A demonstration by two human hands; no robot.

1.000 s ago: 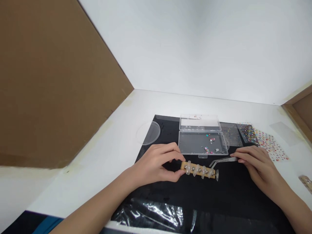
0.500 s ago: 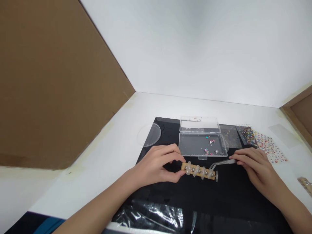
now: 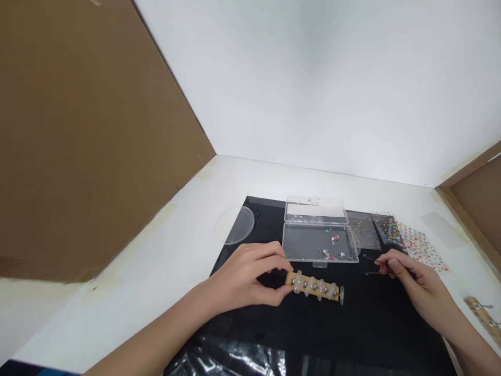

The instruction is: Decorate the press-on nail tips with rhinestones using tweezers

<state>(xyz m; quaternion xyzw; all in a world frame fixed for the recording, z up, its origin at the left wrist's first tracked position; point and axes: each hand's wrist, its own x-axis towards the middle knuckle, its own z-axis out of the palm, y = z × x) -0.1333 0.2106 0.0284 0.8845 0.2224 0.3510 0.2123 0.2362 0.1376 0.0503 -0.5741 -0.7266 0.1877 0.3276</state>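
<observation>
1. L hand (image 3: pixel 245 277) pinches end of wooden strip (image 3: pixel 289 279) w/ clear nail tips (image 3: pixel 311 286): narrow grip, strip over black mat (image 3: pixel 371 324).
2. R hand (image 3: pixel 407 274): narrow grip on tweezers (image 3: pixel 376 259), since turned, tips spread, pointing L, near open clear box (image 3: pixel 320 260).

head-worn camera | faces forward and down | sits close above left hand (image 3: pixel 245 277), right hand (image 3: pixel 410 274)

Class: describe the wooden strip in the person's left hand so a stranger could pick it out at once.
On the black sheet, find the open clear plastic box. Just below it, the person's left hand grips a tan wooden strip, set apart by its row of clear nail tips.
</observation>
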